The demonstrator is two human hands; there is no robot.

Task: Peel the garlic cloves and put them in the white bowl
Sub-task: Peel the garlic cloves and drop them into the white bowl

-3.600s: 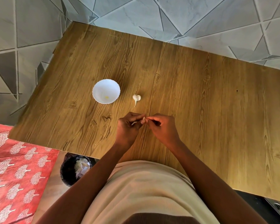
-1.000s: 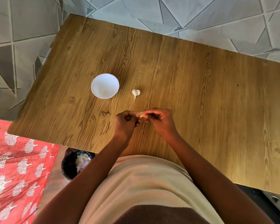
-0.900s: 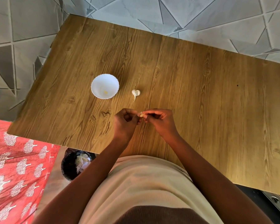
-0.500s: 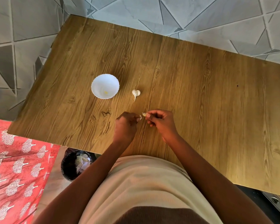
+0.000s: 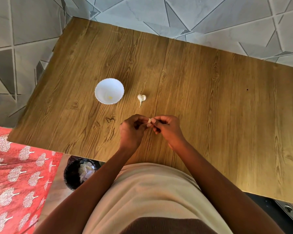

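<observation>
Over the near middle of the wooden table (image 5: 210, 98), my left hand (image 5: 131, 130) and my right hand (image 5: 167, 128) meet fingertip to fingertip. Both pinch one small pale garlic clove (image 5: 149, 120) between them; most of it is hidden by the fingers. Beyond the hands lies the rest of a garlic bulb (image 5: 141, 98), white, with its thin stem pointing toward me. The white bowl (image 5: 101, 85) stands to the left of the bulb, and a small yellowish piece (image 5: 110, 97) lies inside it.
A black bin (image 5: 73, 176) holding pale peel scraps stands on the floor below the table's near left edge. A red patterned cloth (image 5: 15, 174) covers the lower left. Grey tiled floor surrounds the far side of the table.
Half a second ago my hands were slightly apart with the clove at my right fingertips; now they have closed together again on the clove. Bowl and bulb have not moved.
</observation>
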